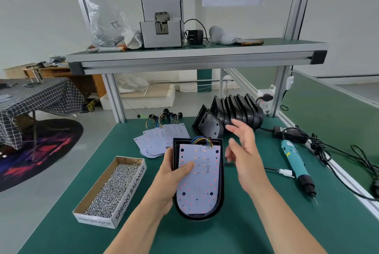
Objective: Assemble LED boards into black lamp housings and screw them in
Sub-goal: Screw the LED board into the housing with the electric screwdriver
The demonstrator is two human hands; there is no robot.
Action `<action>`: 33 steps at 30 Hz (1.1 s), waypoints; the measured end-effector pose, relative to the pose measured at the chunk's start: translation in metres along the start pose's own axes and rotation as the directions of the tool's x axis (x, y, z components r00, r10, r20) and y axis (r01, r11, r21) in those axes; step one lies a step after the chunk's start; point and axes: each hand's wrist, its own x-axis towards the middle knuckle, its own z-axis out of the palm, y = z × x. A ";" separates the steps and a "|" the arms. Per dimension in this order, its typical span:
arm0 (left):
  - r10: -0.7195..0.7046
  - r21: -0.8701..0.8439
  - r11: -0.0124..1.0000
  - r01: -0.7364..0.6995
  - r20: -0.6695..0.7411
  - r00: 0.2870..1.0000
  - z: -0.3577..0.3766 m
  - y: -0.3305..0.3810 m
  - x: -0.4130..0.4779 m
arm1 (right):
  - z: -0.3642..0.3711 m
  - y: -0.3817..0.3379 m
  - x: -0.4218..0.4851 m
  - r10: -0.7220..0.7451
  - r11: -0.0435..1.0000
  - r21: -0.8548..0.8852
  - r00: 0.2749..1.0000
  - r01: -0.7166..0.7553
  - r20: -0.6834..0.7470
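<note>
Left grip (pixel 174 180) holds the black lamp housing (pixel 196 216) from its left side: the thumb presses flat on the LED board (pixel 202 188), the fingers wrap round the housing's left edge and are mostly hidden. Right grip (pixel 242 151) is spread and relaxed, holding nothing, in the air just right of the housing's upper half and apart from it.

The housing is at the centre of the green table (pixel 256 229), straight end away from the person, rounded end toward them. Cannot tell if it rests on the table or is lifted. The LED board sits inside the housing, face up, with small red and orange dots across it. Coloured wires (pixel 202 141) loop from the board's far edge over the housing's top rim.

Left of the housing is an open cardboard box (pixel 131 190) full of silver screws (pixel 110 190), marked SPRING BALANCER on its side. Beyond the housing, to the left, loose LED boards (pixel 158 137) lie overlapping, wires trailing away. Beyond it, to the right, a row of empty black housings (pixel 242 110) stands on edge, and one more housing (pixel 209 125) leans at the row's near end. A teal electric screwdriver (pixel 295 163) lies on the table well right of the right grip, bit toward the person, cables beside it. The shelf (pixel 194 53) above carries a grey screw feeder (pixel 162 28) and a clear bag (pixel 106 26).
</note>
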 end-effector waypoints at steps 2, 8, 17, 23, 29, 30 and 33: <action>-0.046 -0.047 0.998 0.047 0.039 0.998 0.000 0.000 -0.001 | -0.004 0.002 0.006 0.170 0.982 0.033 0.952 -0.184 0.253; -0.113 -0.152 0.981 0.124 0.084 0.990 -0.005 0.009 -0.005 | 0.004 0.010 0.008 0.248 0.947 0.033 0.795 -0.319 0.554; -0.106 -0.139 0.982 0.127 0.151 0.983 -0.004 0.016 -0.011 | 0.023 -0.009 -0.004 0.191 0.974 -0.204 0.835 -0.096 0.516; 0.008 -0.114 0.993 -0.007 0.011 1.000 0.002 0.034 -0.016 | 0.027 0.009 -0.003 0.168 0.926 -0.378 0.892 0.003 0.419; 0.104 -0.054 0.993 -0.102 0.040 0.994 0.014 0.046 -0.022 | 0.031 0.000 -0.010 0.233 0.972 -0.055 0.926 -0.227 0.296; 0.112 -0.053 0.993 -0.110 0.039 0.993 0.014 0.048 -0.022 | 0.030 0.001 -0.011 0.245 0.969 -0.052 0.924 -0.240 0.293; 0.114 -0.012 0.993 -0.114 0.028 0.993 0.015 0.052 -0.023 | 0.029 0.006 -0.013 0.293 0.956 -0.101 0.919 -0.275 0.266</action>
